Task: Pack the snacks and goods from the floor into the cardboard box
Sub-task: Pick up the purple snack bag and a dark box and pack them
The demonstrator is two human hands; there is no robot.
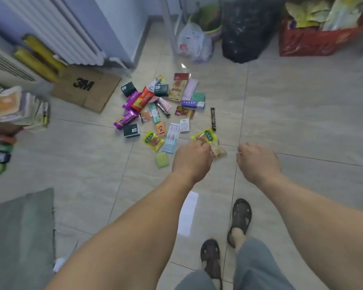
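Sandalled feet [224, 237] nearest; left hand [192, 159] pinches yellow-green plastic snack packets [208, 141], right hand [255, 159] curled, seemingly empty; early pickup step; next, carry to flattened brown cardboard box [86, 88] beyond the scattered floor pile [157, 105].

- The pile of snack packets [159, 105] lies on the floor [281, 122], ahead of the person's feet.
- The flattened cardboard box [86, 88] lies left of the pile, just before the radiator [50, 28].
- Two rolls [38, 57] lean behind the box — against the radiator.
- A stack of books [21, 107] sits at far left.
- Beyond the pile stand a plastic bag [194, 42], a bin bag [245, 30] to its right, and a gift box [319, 38] further right.
- Both hands — left [192, 158], right [258, 160] — hang over the near edge of the pile, the left holding a packet [208, 139].
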